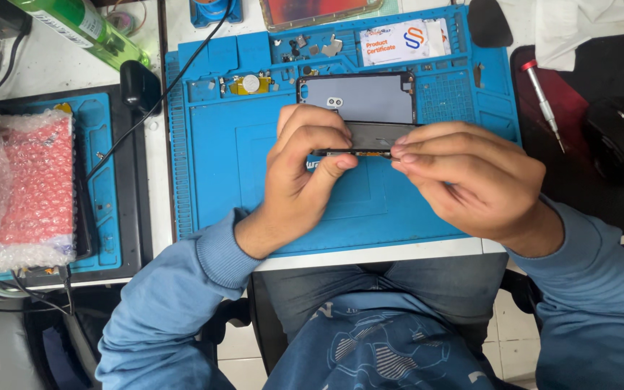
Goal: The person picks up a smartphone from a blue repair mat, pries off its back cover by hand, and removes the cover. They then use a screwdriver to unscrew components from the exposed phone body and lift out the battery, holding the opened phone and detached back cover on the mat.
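Note:
An opened smartphone (359, 105) with a dark frame and a grey inner plate is held tilted over the blue repair mat (218, 144). My left hand (301, 170) grips its near left edge, thumb pressed along the lower rim. My right hand (464, 180) pinches the near right edge with its fingertips close together at the phone's rim. Whether a small part sits between those fingertips I cannot tell. Both hands hide the phone's lower half.
Small screws and metal parts (312, 49) lie in the mat's top trays beside a white card (395, 40). A red-tipped screwdriver (543, 101) rests on a dark pad at right. A bubble-wrapped red package (27, 184) and a green bottle (84, 25) are at left.

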`<state>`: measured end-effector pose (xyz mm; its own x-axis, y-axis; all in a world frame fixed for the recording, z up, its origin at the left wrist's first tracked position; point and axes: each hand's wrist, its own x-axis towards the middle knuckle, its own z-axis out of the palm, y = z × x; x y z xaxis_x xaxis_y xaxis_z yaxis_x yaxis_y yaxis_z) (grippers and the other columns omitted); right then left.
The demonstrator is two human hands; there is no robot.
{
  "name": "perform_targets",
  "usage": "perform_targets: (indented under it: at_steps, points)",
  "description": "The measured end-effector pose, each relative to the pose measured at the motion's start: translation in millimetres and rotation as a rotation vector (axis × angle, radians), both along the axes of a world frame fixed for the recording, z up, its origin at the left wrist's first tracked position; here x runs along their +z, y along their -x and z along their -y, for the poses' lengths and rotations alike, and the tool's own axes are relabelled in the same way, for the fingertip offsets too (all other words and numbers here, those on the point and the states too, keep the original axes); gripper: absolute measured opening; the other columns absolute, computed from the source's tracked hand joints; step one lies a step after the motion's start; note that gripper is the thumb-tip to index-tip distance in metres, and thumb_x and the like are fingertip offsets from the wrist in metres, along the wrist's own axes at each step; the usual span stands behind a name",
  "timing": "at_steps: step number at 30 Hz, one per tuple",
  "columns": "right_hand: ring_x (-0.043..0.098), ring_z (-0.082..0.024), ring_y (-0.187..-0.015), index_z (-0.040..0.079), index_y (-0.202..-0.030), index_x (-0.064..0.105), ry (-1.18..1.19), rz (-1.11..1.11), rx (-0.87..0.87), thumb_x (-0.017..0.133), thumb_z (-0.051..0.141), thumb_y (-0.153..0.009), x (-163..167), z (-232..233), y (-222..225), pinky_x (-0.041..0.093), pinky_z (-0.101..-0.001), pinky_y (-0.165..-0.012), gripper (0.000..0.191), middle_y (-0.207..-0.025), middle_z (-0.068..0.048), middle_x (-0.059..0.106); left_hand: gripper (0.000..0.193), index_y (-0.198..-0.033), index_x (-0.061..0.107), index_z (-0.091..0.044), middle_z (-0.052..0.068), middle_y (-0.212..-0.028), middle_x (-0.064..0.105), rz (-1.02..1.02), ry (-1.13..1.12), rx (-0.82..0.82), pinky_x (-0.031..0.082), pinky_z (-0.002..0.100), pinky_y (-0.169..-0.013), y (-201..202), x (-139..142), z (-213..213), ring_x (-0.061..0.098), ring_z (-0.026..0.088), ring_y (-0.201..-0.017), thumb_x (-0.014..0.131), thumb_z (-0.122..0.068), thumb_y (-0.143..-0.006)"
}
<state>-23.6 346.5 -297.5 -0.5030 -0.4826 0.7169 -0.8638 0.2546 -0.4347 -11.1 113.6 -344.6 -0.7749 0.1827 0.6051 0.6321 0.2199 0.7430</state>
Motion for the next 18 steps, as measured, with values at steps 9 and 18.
perform_targets:
  at_steps: [9,18]
  points:
    - [0.076,-0.028,-0.1,-0.006,-0.105,0.067,-0.006,-0.031,-0.017,0.083,-0.015,-0.089,-0.5,0.8,-1.6,0.066,-0.0328,-0.085,0.025,-0.1,-0.017,0.071,0.019,-0.108,0.062,-0.009,0.005,-0.108,0.064,0.026,-0.008,0.012,0.047,0.032,-0.096,-2.4,3.0,-1.6,0.057,0.021,-0.105,0.076,-0.02,-0.102]
    - [0.076,-0.029,-0.097,-0.007,-0.099,0.071,-0.048,-0.079,-0.035,0.083,-0.015,-0.086,-4.1,1.8,0.3,0.066,-0.0331,-0.084,0.02,-0.099,-0.018,0.072,0.017,-0.108,0.063,-0.008,0.005,-0.108,0.064,0.049,0.0,0.037,0.047,0.031,-0.097,-4.1,2.5,-2.9,0.057,0.021,-0.105,0.075,-0.017,-0.102]
